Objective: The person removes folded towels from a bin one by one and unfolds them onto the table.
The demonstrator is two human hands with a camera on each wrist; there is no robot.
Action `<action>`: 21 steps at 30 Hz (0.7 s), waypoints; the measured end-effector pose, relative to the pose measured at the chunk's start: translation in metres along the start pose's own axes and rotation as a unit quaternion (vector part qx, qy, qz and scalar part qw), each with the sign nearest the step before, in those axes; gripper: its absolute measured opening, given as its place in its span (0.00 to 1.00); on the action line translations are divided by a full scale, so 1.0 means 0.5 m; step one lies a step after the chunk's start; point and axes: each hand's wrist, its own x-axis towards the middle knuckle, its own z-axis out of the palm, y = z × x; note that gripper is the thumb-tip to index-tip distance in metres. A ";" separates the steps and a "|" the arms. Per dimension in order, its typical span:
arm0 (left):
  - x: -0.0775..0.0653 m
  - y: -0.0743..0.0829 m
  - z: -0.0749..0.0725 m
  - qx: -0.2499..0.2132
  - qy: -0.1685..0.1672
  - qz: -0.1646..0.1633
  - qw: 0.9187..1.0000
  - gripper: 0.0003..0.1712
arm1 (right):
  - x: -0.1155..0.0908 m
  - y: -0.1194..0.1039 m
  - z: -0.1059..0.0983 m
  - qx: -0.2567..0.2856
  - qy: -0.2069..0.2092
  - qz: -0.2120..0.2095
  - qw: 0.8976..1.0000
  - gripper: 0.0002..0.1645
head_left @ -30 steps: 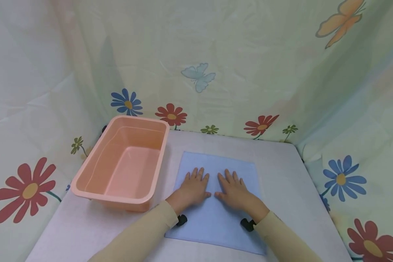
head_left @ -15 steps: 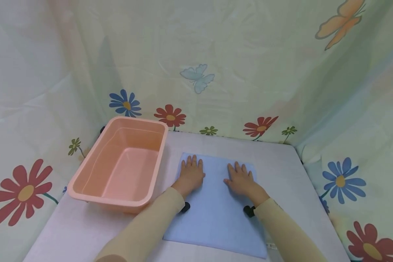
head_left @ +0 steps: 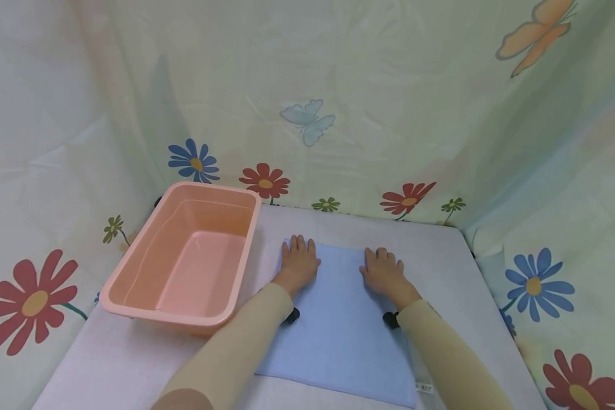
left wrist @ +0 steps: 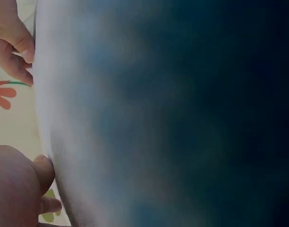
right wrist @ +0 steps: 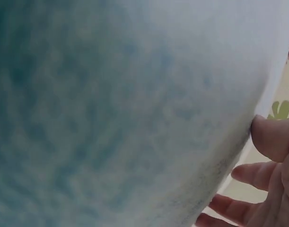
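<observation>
A light blue cloth (head_left: 338,336) lies spread flat on the table, with a small white tag (head_left: 424,388) at its near right corner. My left hand (head_left: 298,266) rests on the cloth's far left corner, fingers straight and pointing away from me. Over at the far right corner, my right hand (head_left: 386,276) touches the cloth with its fingers slightly bent. In the right wrist view, that hand's thumb and fingertips (right wrist: 245,173) meet the cloth surface, which fills most of the picture as a blur. The left wrist view has the left thumb (left wrist: 44,172) against the cloth.
A pink plastic basin (head_left: 246,250) stands on the table left of the cloth, close to my left forearm. The table has a white cover (head_left: 441,250). A curtain (head_left: 389,114) with flowers and butterflies encloses the back and both sides.
Both hands have slid away from me toward the cloth's far edge and moved apart, the left to the far left corner, the right to the far right. The cloth stays flat.
</observation>
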 end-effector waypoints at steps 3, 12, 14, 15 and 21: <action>0.003 -0.001 -0.002 0.010 0.015 0.003 1.000 0.39 | 0.006 0.002 -0.002 0.003 0.014 0.005 1.000 0.36; 0.022 -0.004 -0.006 0.041 0.036 0.006 0.999 0.34 | 0.026 0.010 -0.004 0.017 0.016 0.021 1.000 0.29; 0.028 -0.005 -0.005 0.040 0.027 0.004 0.999 0.33 | 0.028 0.009 -0.007 0.014 0.012 0.018 1.000 0.26; 0.031 -0.006 -0.003 0.038 0.021 0.004 0.999 0.32 | 0.028 0.008 -0.008 0.014 0.009 0.017 1.000 0.25; 0.048 -0.007 0.001 0.022 0.009 0.010 1.000 0.29 | 0.029 0.006 -0.014 0.008 0.011 -0.011 1.000 0.20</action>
